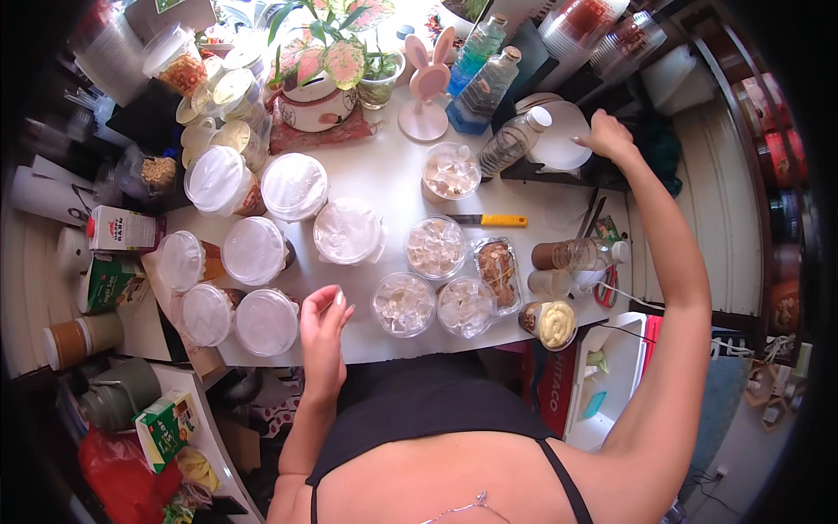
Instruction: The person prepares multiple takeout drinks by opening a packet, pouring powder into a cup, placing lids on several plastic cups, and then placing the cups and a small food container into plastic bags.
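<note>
My right hand (609, 136) reaches to the far right, its thumb over the edge of a stack of round white lids (562, 137). Whether its fingers grip a lid is not visible. My left hand (324, 337) is raised with curled fingers and holds nothing, beside a lidded plastic cup (266, 322). Several more lidded cups, including one with a domed white top (348, 230), stand on the left of the white table (366, 288). Open cups of ice (403, 304) stand right of the middle. A cup topped with yellow cream (556, 325) is at the front right edge.
A yellow-handled knife (503, 221) lies beyond a clear box of baked goods (497, 272). A white-capped bottle (514, 141) stands before the lids; another bottle (576, 253) is at right. Potted plants (334, 52) and a pink rabbit-eared stand (425, 98) line the back.
</note>
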A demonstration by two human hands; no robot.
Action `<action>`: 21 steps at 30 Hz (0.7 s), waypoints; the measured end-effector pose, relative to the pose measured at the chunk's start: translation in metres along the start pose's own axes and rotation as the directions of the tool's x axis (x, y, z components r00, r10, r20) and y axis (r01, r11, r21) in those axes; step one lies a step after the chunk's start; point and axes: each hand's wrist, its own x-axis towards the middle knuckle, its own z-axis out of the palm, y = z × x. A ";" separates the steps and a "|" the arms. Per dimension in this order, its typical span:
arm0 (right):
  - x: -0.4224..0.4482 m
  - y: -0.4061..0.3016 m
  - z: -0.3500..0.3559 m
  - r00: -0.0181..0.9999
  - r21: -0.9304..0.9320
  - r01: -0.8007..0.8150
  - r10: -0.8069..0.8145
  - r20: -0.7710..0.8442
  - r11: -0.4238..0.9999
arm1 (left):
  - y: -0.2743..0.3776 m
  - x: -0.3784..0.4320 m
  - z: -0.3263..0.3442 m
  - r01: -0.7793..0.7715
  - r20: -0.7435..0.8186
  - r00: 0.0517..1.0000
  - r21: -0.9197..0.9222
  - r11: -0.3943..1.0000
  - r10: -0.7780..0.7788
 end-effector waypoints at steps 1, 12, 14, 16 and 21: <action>0.004 -0.005 0.003 0.988 0.133 -0.118 0.103 0.112 0.984 | 0.011 -0.006 0.003 -0.001 -0.011 1.000 0.004 1.000 0.001; -0.014 0.033 -0.061 0.723 0.214 0.275 -0.055 -0.689 0.938 | 0.022 0.137 0.123 -0.200 0.346 0.938 0.476 0.856 0.026; -0.045 0.025 -0.089 0.713 0.604 0.494 0.106 -0.693 0.625 | 0.010 0.152 0.133 -0.121 0.336 0.940 0.471 0.874 -0.051; -0.066 0.006 -0.092 0.847 0.811 0.490 0.046 -0.530 0.320 | 0.003 0.159 0.135 -0.038 0.319 0.939 0.464 0.885 -0.127; -0.099 -0.089 -0.041 0.898 0.994 -0.068 -0.430 0.097 0.082 | -0.004 0.161 0.132 -0.074 0.304 0.952 0.367 0.927 -0.045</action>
